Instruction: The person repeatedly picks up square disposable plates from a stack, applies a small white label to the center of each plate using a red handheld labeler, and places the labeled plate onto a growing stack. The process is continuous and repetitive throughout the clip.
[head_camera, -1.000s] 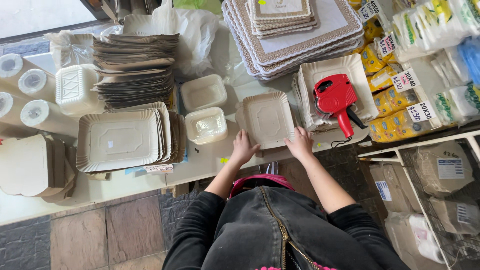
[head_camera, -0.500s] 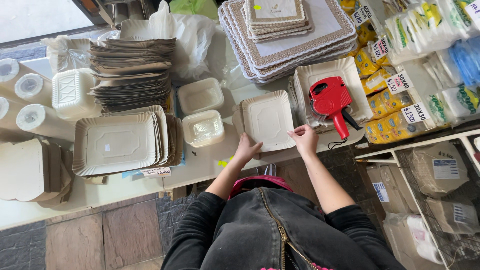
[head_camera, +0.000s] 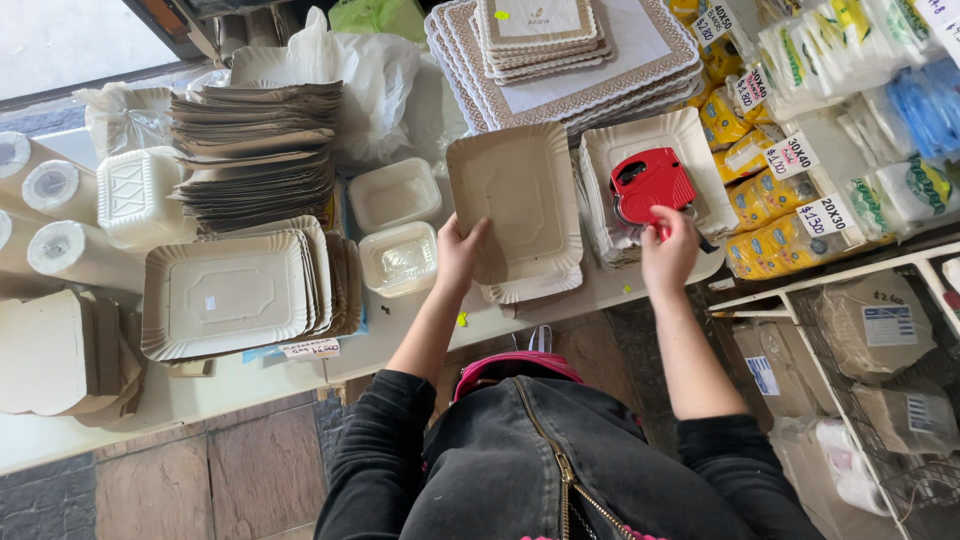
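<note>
Fingers of the right hand (head_camera: 668, 255) curl around the red label gun (head_camera: 650, 185), lying on a tray pile. Left hand (head_camera: 458, 250) pinches the near-left edge of the top tray (head_camera: 515, 205), tilting it off its bench stack. Labelling looks barely begun.

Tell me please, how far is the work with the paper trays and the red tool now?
Done: one beige tray is lifted off its small stack. In hand: the left hand tilts it up, and the right hand grips the red label gun. Left: no fresh sticker shows on this tray.
</note>
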